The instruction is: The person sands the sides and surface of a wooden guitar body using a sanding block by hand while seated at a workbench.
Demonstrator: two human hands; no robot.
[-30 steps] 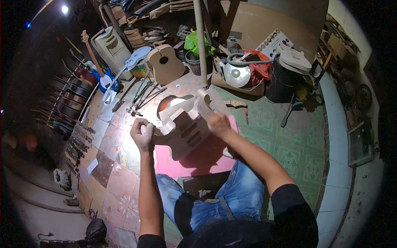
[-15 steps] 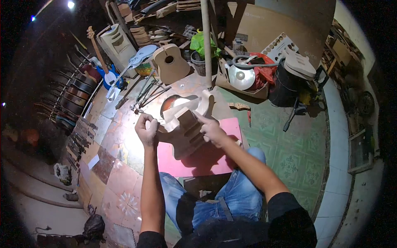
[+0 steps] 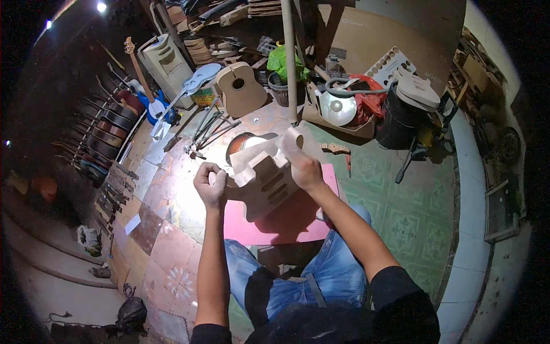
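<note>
A bare wooden electric guitar body [image 3: 255, 198] is held tilted in front of me, above a pink sheet [image 3: 315, 221]. Slots and a neck pocket are cut into its face. My left hand [image 3: 210, 183] is closed round the edge of its left horn. At the upper right side of the body, my right hand [image 3: 305, 171] grips the horn; its fingertips are blurred and partly hidden. Behind the body, a sunburst guitar [image 3: 236, 144] lies on the floor, partly covered by a pale sheet.
Right of the body lie a guitar headstock [image 3: 335, 148] and a red-handled tool [image 3: 349, 165]. Clamps [image 3: 209, 127] sit beyond it at left. An acoustic guitar body [image 3: 242, 92], a cardboard box [image 3: 338, 127] and a black bucket [image 3: 398, 120] stand farther back. Guitars line a rack [image 3: 106, 135] at left.
My right hand has moved from pointing at the neck pocket to the body's upper right horn. My left hand keeps its hold, and the view has shifted slightly.
</note>
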